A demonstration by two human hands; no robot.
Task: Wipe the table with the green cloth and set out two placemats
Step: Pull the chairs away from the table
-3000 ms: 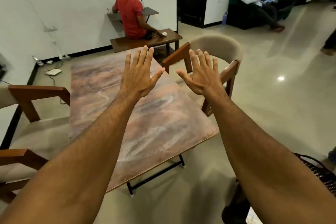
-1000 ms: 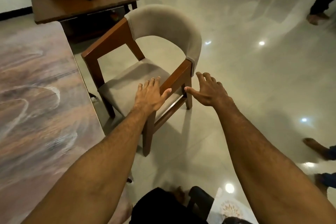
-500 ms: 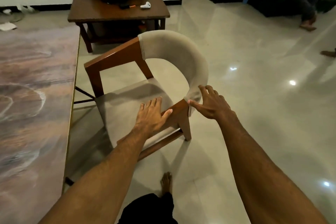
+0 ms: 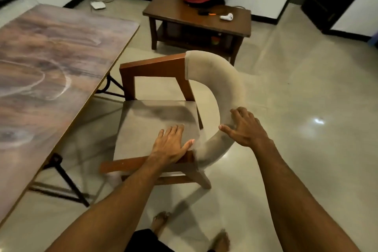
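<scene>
Tiled floor (image 4: 306, 88), pale and glossy. Marbled brown counter (image 4: 51, 57), left of frame: bare, no green cloth or placemats in view; wiping and setting evidently not begun. Armchair (image 4: 214, 80), centre, near the counter's long edge. Left hand (image 4: 170, 146): flat, fingers apart, on the near wooden armrest. Right hand (image 4: 245, 127): spread against the padded backrest, grip unclosed. Open floor lies right; low wooden bench (image 4: 196, 16) stands beyond.
</scene>
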